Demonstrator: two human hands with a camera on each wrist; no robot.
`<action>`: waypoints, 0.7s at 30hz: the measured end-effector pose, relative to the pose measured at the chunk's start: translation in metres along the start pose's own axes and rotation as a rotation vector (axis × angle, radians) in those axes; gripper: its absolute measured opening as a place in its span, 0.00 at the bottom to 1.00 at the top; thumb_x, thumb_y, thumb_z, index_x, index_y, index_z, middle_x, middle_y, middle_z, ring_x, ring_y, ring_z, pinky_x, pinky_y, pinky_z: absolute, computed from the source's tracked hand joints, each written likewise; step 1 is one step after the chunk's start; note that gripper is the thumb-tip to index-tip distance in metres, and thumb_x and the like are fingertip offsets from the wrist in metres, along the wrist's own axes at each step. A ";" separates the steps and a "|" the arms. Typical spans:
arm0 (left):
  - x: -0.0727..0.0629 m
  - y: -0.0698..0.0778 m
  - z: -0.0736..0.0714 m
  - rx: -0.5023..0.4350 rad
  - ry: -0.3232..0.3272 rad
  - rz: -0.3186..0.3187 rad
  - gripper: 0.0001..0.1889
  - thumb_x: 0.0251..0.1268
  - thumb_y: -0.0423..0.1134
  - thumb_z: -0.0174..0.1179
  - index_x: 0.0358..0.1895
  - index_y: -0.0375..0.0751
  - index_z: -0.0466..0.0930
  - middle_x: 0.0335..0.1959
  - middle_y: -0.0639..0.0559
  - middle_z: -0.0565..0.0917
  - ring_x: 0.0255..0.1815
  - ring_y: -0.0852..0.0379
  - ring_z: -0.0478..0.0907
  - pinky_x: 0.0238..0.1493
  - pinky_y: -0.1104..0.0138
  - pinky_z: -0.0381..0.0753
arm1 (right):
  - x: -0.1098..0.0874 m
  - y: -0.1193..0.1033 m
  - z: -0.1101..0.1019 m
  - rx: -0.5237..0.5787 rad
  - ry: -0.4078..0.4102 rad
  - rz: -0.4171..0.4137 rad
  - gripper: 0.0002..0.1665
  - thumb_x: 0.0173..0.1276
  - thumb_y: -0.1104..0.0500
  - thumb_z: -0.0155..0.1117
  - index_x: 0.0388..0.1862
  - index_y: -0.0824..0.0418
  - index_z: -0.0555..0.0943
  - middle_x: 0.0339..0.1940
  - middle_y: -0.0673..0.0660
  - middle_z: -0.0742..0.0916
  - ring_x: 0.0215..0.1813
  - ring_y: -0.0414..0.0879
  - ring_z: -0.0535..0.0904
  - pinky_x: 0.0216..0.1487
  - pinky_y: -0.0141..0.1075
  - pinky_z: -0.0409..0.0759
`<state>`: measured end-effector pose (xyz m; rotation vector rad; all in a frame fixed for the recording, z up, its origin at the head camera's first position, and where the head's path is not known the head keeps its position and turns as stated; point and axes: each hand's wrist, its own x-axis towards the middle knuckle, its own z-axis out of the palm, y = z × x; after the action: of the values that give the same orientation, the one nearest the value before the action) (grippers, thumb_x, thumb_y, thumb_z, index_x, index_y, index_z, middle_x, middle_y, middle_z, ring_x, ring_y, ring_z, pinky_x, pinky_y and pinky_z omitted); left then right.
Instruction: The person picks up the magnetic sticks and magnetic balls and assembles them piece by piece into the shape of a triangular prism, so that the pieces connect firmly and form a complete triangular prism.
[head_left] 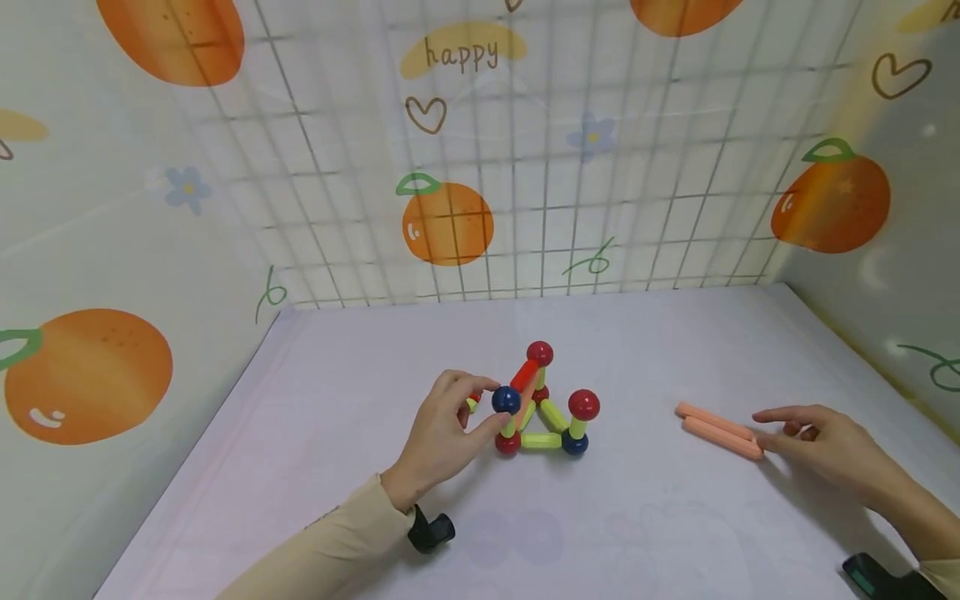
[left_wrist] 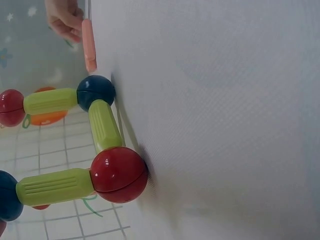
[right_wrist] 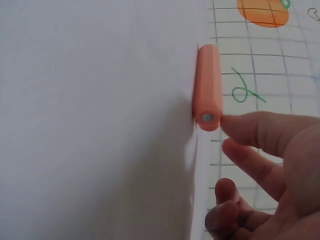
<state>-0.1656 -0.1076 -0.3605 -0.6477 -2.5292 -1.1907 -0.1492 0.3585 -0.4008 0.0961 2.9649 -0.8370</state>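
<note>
My left hand [head_left: 448, 425] pinches a dark blue ball [head_left: 506, 400] between thumb and fingers at the top of a small magnetic-stick frame. Yellow-green sticks [head_left: 542, 441] join red and blue balls into its base, and upright sticks carry more balls. From the held ball, a red stick [head_left: 525, 376] runs to a red ball [head_left: 540, 353] at the back; a salmon stick lies just beneath it. At the right, two salmon sticks [head_left: 722, 437] lie side by side on the table. My right hand [head_left: 832, 450] has its thumb at their near ends, index finger extended above them.
A small red and yellow-green piece [head_left: 472, 402] is partly hidden behind my left hand. The white table [head_left: 360, 358] ends at a printed curtain over a wire grid [head_left: 570, 183]. Curtain sides stand at left and right.
</note>
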 end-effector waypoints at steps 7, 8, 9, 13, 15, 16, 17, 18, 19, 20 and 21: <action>0.000 0.000 0.000 0.002 0.004 0.006 0.17 0.57 0.41 0.71 0.50 0.48 0.82 0.39 0.54 0.73 0.27 0.61 0.66 0.30 0.73 0.68 | 0.005 0.003 0.000 -0.026 -0.036 -0.037 0.31 0.66 0.43 0.66 0.58 0.65 0.81 0.35 0.53 0.78 0.31 0.38 0.66 0.29 0.32 0.62; 0.000 0.000 0.000 0.002 0.006 0.007 0.17 0.57 0.41 0.71 0.50 0.48 0.82 0.39 0.54 0.73 0.27 0.61 0.66 0.30 0.73 0.68 | 0.005 0.003 0.000 -0.028 -0.041 -0.040 0.31 0.66 0.43 0.66 0.58 0.65 0.81 0.35 0.53 0.78 0.31 0.38 0.66 0.29 0.33 0.62; -0.001 0.000 0.000 0.002 0.007 0.008 0.17 0.57 0.41 0.71 0.50 0.48 0.82 0.39 0.54 0.73 0.27 0.61 0.66 0.30 0.73 0.68 | 0.006 0.003 0.000 -0.032 -0.045 -0.042 0.31 0.66 0.43 0.66 0.57 0.65 0.81 0.35 0.53 0.78 0.31 0.38 0.66 0.29 0.33 0.62; -0.001 -0.001 0.001 0.001 0.007 0.013 0.16 0.57 0.40 0.71 0.50 0.48 0.82 0.39 0.54 0.74 0.27 0.61 0.66 0.29 0.73 0.68 | 0.007 0.002 0.001 -0.043 -0.062 -0.051 0.30 0.66 0.44 0.67 0.56 0.65 0.82 0.36 0.54 0.79 0.32 0.40 0.67 0.29 0.33 0.63; -0.001 -0.001 0.001 0.001 0.005 0.014 0.16 0.58 0.40 0.70 0.50 0.48 0.82 0.39 0.54 0.74 0.27 0.61 0.66 0.29 0.73 0.68 | 0.008 0.002 0.001 -0.053 -0.068 -0.058 0.29 0.65 0.45 0.67 0.55 0.65 0.82 0.36 0.55 0.79 0.33 0.41 0.68 0.29 0.34 0.63; -0.001 -0.001 0.001 0.002 0.006 0.015 0.17 0.58 0.40 0.71 0.50 0.48 0.82 0.39 0.54 0.74 0.27 0.61 0.66 0.29 0.73 0.68 | 0.008 0.001 0.002 -0.055 -0.070 -0.061 0.28 0.65 0.45 0.67 0.55 0.65 0.82 0.37 0.55 0.79 0.34 0.42 0.68 0.30 0.34 0.64; -0.001 -0.001 0.001 0.003 0.006 0.013 0.17 0.58 0.41 0.71 0.50 0.48 0.82 0.39 0.54 0.74 0.27 0.61 0.66 0.29 0.73 0.68 | 0.008 0.001 0.002 -0.058 -0.071 -0.062 0.28 0.65 0.45 0.67 0.55 0.65 0.83 0.37 0.55 0.79 0.35 0.43 0.68 0.30 0.34 0.64; -0.001 -0.001 0.001 0.005 0.006 0.013 0.17 0.58 0.41 0.71 0.50 0.48 0.82 0.39 0.54 0.74 0.27 0.61 0.66 0.29 0.73 0.68 | 0.008 0.000 0.002 -0.063 -0.070 -0.065 0.28 0.65 0.45 0.67 0.54 0.65 0.83 0.37 0.55 0.79 0.35 0.44 0.68 0.30 0.34 0.64; -0.001 -0.001 0.001 0.007 0.006 0.012 0.17 0.58 0.41 0.71 0.51 0.48 0.82 0.39 0.54 0.74 0.27 0.61 0.66 0.29 0.73 0.68 | 0.009 0.000 0.003 -0.070 -0.066 -0.068 0.28 0.65 0.45 0.67 0.54 0.65 0.83 0.36 0.55 0.79 0.35 0.43 0.68 0.30 0.34 0.63; -0.001 -0.001 0.001 0.008 0.005 0.011 0.17 0.58 0.41 0.71 0.51 0.48 0.82 0.39 0.54 0.74 0.27 0.61 0.66 0.29 0.73 0.68 | 0.009 -0.001 0.003 -0.077 -0.062 -0.068 0.28 0.65 0.44 0.67 0.53 0.65 0.83 0.35 0.54 0.79 0.35 0.43 0.68 0.30 0.34 0.63; -0.001 -0.001 0.001 0.009 0.005 0.010 0.17 0.58 0.41 0.71 0.51 0.48 0.82 0.39 0.54 0.74 0.27 0.61 0.66 0.29 0.73 0.68 | 0.009 -0.001 0.003 -0.079 -0.060 -0.069 0.28 0.65 0.44 0.67 0.53 0.64 0.84 0.35 0.54 0.79 0.34 0.42 0.67 0.30 0.34 0.62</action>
<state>-0.1651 -0.1078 -0.3619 -0.6537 -2.5232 -1.1758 -0.1579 0.3564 -0.4033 -0.0337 2.9558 -0.7151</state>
